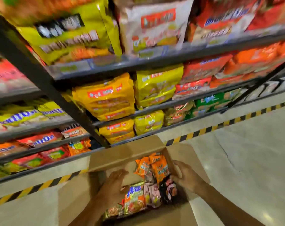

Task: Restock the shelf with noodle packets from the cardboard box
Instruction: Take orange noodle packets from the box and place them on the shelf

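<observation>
Open brown cardboard box (pixel 122 154) on the floor below the shelf (pixel 154 61), holding glossy, crinkled noodle packets (pixel 156 170). Your left hand (pixel 115 180) hovers inside, fingers spread, holding nothing; your right hand (pixel 185 176) curls round the orange packets' edge.

Blurred left hand (pixel 115 178), shelf labels (pixel 68 68).

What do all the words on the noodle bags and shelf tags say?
None can be read.
Packets on the shelf: print smeared by blur.
Price tags on the shelf edge: blurred.
Packets in the cardboard box, such as the orange packet: lettering too small and blurred.
</observation>
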`<state>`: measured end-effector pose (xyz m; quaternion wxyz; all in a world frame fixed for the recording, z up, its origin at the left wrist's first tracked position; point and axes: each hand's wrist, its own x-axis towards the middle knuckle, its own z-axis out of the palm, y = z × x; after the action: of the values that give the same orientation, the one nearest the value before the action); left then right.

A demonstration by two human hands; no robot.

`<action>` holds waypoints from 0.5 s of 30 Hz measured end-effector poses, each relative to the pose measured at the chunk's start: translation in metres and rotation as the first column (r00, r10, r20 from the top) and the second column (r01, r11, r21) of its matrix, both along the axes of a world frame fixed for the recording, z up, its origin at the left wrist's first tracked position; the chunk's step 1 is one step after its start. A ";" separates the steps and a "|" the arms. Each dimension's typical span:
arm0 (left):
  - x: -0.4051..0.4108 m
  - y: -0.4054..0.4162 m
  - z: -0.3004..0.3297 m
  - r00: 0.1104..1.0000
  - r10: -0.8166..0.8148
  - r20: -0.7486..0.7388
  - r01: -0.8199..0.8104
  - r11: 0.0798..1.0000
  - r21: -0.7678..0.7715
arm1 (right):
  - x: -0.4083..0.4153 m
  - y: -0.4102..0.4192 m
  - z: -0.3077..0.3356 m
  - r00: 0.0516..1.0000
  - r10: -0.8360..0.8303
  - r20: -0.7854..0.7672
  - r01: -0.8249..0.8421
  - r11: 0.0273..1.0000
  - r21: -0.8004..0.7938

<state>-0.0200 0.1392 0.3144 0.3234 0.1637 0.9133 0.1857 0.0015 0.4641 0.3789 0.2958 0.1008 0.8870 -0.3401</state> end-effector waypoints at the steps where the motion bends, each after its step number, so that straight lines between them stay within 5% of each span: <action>1: 0.001 0.002 -0.024 1.000 -0.009 0.017 0.009 1.000 -0.009 | 0.000 0.002 -0.027 1.000 -0.023 0.020 0.023 1.000 -0.022; 10: 0.002 0.010 -0.216 0.993 -0.036 0.114 0.037 0.999 -0.009 | 0.013 0.025 -0.288 0.961 -0.193 0.196 0.211 0.974 -0.076; 15: -0.011 0.019 -0.289 0.990 -0.044 0.134 0.039 0.998 0.042 | 0.002 0.016 -0.340 0.940 -0.266 0.214 0.262 0.964 0.049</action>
<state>-0.0310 0.1578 0.0254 0.3850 0.1760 0.8819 0.2074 0.0037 0.4796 0.0390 0.3424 0.2583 0.8307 -0.3548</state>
